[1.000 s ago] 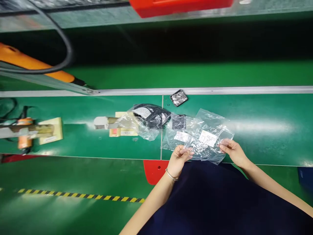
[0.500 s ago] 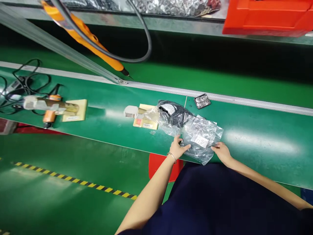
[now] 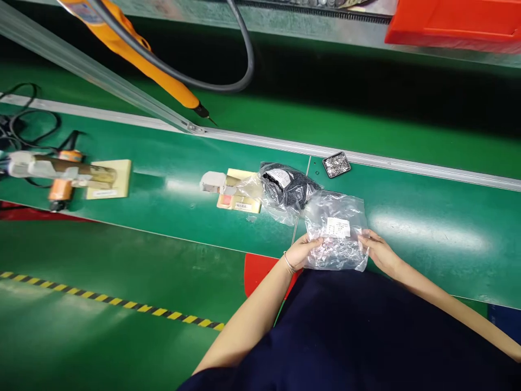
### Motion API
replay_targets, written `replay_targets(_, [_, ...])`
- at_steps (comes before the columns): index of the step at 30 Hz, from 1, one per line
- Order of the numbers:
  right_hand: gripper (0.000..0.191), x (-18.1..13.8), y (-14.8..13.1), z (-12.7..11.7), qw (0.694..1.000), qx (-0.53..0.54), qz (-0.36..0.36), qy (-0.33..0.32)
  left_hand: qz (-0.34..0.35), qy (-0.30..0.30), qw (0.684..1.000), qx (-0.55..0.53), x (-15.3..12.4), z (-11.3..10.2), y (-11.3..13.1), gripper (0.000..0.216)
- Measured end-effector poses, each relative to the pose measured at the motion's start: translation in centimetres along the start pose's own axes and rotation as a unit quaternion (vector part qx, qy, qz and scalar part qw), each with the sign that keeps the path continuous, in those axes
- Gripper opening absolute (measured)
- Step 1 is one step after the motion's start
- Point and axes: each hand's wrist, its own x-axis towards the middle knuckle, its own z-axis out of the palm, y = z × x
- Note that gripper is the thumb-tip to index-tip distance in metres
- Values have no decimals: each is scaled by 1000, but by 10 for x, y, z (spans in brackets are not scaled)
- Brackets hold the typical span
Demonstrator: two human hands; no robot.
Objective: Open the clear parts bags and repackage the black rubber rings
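Clear labelled plastic bag, crinkled, at the table's near edge.

Open bench to the right; clutter centre and left.

Green bench top lies bare across the right of the frame, free passage there. Centre: a clear bag sits between left hand and right hand; just beyond it a bag of black parts, a yellow card block and a small metal tray crowd the way toward the rail. Upper left, an orange screwdriver and its cable hang over the bench. Far left, a fixture blocks the bench.
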Motion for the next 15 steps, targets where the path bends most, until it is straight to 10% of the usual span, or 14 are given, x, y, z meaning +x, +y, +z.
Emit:
replay_targets(7, [49,-78,-77,-14,983,-120,-133,-31,38,-159,985,-52,-31,54,27,46])
replay_targets(15, [35,-169,-143,-9,837,-383,-382,81,107,-224,961,-123,-60,106,69,53])
